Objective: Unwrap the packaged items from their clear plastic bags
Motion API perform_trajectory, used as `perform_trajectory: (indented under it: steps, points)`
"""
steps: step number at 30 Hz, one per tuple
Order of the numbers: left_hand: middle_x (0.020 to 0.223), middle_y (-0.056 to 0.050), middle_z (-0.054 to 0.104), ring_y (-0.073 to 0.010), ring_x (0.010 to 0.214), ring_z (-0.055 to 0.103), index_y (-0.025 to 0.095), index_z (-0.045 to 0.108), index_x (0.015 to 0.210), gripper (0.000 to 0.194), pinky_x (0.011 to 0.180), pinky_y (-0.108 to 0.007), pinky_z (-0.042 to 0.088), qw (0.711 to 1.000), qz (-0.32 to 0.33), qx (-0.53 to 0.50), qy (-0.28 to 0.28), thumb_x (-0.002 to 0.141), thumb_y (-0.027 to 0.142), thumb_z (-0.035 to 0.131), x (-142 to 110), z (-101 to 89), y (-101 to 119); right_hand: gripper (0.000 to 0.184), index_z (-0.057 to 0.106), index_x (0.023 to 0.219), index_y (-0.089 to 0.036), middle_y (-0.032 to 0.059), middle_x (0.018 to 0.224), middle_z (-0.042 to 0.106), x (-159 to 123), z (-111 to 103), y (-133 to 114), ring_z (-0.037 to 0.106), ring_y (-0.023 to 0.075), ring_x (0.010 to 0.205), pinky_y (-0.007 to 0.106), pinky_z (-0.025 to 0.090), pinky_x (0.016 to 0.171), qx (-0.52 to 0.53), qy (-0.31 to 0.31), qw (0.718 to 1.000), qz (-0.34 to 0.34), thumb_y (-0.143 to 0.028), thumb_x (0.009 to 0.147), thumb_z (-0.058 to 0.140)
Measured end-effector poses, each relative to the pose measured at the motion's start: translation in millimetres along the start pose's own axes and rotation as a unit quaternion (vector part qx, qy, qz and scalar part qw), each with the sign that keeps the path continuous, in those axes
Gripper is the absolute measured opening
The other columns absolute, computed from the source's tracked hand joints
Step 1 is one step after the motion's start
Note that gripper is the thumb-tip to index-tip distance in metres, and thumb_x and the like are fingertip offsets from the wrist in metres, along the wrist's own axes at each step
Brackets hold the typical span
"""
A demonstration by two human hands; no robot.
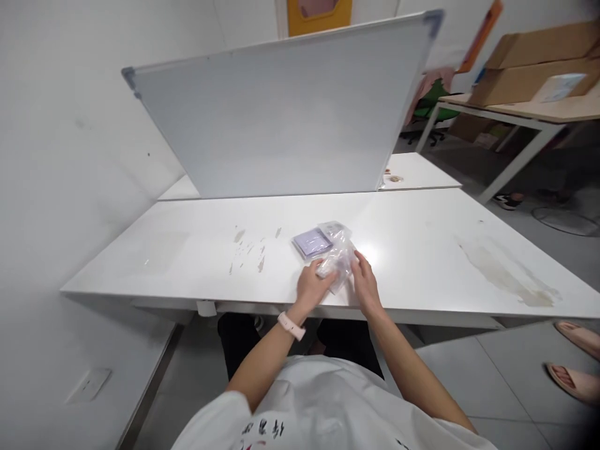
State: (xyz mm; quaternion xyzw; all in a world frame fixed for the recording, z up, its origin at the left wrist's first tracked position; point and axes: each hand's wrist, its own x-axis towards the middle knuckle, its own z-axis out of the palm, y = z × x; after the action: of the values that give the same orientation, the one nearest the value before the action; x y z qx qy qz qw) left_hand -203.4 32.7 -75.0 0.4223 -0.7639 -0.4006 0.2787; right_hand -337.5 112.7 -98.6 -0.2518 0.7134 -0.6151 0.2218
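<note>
A crinkled clear plastic bag [338, 253] lies near the front edge of the white table, a little right of its middle. My left hand [315, 284], with a pink band at its wrist, is closed on the bag's lower left part, thumb over the plastic. My right hand [366, 284] is at the bag's right edge, its fingers stretched out and touching or almost touching the plastic. Just beyond my left hand is a flat, square light purple packet [311, 242] in clear wrapping. The bag overlaps its right side. What the bag holds is hard to make out.
A large whiteboard [285, 119] leans upright along the back of the white table [422, 250]. Stains mark the tabletop on both sides. A wall [56, 156] runs along the left. At right are another table with a cardboard box [529, 78] and a person's sandalled feet [574, 381].
</note>
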Motion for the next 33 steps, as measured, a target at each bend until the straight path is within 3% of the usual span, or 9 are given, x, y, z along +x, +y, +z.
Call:
perform_trajectory:
  steps: [2, 6, 10, 13, 18, 25, 28, 30, 33]
  points:
    - [0.119, -0.009, 0.073, -0.0247, 0.108, 0.070, 0.021, 0.065, 0.123, 0.037, 0.094, -0.040, 0.056, 0.997, 0.053, -0.057, 0.024, 0.086, 0.022, 0.068, 4, 19.3, 14, 0.065, 0.047, 0.146, -0.031, 0.0045, 0.157, 0.042, -2, 6, -6, 0.044, 0.0253, 0.142, 0.043, 0.042, 0.114, 0.082, -0.037, 0.995, 0.031, -0.064, 0.091, 0.051]
    - [0.127, -0.007, 0.071, -0.0220, 0.126, 0.062, 0.021, 0.066, 0.123, 0.040, 0.109, -0.044, 0.049, 0.953, 0.299, 0.002, 0.056, 0.092, 0.007, 0.044, 11, 37.0, 13, 0.056, 0.058, 0.131, -0.030, 0.0033, 0.143, 0.058, 6, 8, -18, 0.058, 0.0220, 0.129, 0.037, 0.051, 0.106, 0.250, -0.157, 0.951, 0.096, -0.067, 0.089, 0.053]
    - [0.132, -0.011, 0.067, -0.0269, 0.138, 0.051, 0.018, 0.069, 0.115, 0.038, 0.115, -0.053, 0.042, 0.901, 0.418, 0.111, -0.027, 0.090, 0.004, 0.044, 6, 32.2, -8, 0.050, 0.068, 0.107, -0.024, 0.0080, 0.110, 0.072, 22, -1, -16, 0.069, 0.0235, 0.104, 0.036, 0.060, 0.089, 0.259, -0.161, 0.941, 0.149, -0.068, 0.085, 0.059]
    - [0.138, -0.011, 0.063, -0.0279, 0.140, 0.047, 0.020, 0.069, 0.111, 0.029, 0.116, -0.054, 0.040, 0.898, 0.417, 0.110, -0.086, 0.090, 0.009, 0.052, 7, 16.8, -10, 0.057, 0.060, 0.128, -0.026, 0.0092, 0.125, 0.066, 37, -12, -10, 0.067, 0.0239, 0.107, 0.038, 0.060, 0.086, 0.150, -0.085, 0.980, 0.104, -0.060, 0.082, 0.068]
    - [0.120, -0.013, 0.067, -0.0269, 0.119, 0.059, 0.018, 0.062, 0.113, 0.021, 0.104, -0.049, 0.048, 0.970, 0.225, 0.065, 0.061, 0.092, 0.022, 0.058, 30, -9.8, 5, 0.055, 0.059, 0.135, -0.025, 0.0102, 0.128, 0.064, 43, -29, -9, 0.062, 0.0231, 0.103, 0.039, 0.054, 0.086, -0.072, 0.036, 0.996, -0.023, -0.052, 0.087, 0.062]
    - [0.115, -0.009, 0.065, -0.0245, 0.102, 0.062, 0.021, 0.057, 0.129, 0.057, 0.090, -0.041, 0.052, 0.999, 0.043, -0.025, -0.016, 0.075, 0.018, 0.076, 23, -9.0, -8, 0.048, 0.071, 0.120, -0.020, 0.0076, 0.099, 0.070, 12, -16, -8, 0.059, 0.0175, 0.074, 0.035, 0.050, 0.074, -0.106, -0.106, 0.988, -0.042, -0.053, 0.088, 0.060]
    - [0.109, -0.007, 0.068, -0.0219, 0.098, 0.063, 0.022, 0.065, 0.118, 0.040, 0.089, -0.039, 0.051, 0.995, 0.087, -0.054, 0.016, 0.080, 0.011, 0.069, 16, -2.2, -9, 0.049, 0.071, 0.119, -0.020, 0.0082, 0.104, 0.072, 14, -11, -12, 0.062, 0.0183, 0.078, 0.035, 0.052, 0.076, -0.038, -0.151, 0.988, -0.012, -0.055, 0.087, 0.062]
    - [0.094, -0.005, 0.070, -0.0207, 0.092, 0.062, 0.022, 0.070, 0.100, 0.020, 0.086, -0.038, 0.051, 0.982, 0.184, -0.046, 0.026, 0.087, 0.010, 0.060, 13, 1.8, -7, 0.046, 0.072, 0.116, -0.022, 0.0076, 0.105, 0.073, 19, -14, -19, 0.064, 0.0200, 0.083, 0.036, 0.053, 0.078, -0.007, -0.164, 0.986, -0.003, -0.057, 0.088, 0.062]
    - [0.086, -0.006, 0.071, -0.0205, 0.087, 0.061, 0.020, 0.071, 0.086, 0.025, 0.080, -0.037, 0.051, 0.946, 0.322, -0.025, 0.002, 0.093, 0.012, 0.049, 5, 9.5, -6, 0.038, 0.073, 0.113, -0.028, 0.0068, 0.117, 0.070, 26, -21, -28, 0.064, 0.0255, 0.105, 0.042, 0.052, 0.090, -0.044, -0.147, 0.985, -0.078, -0.055, 0.092, 0.058]
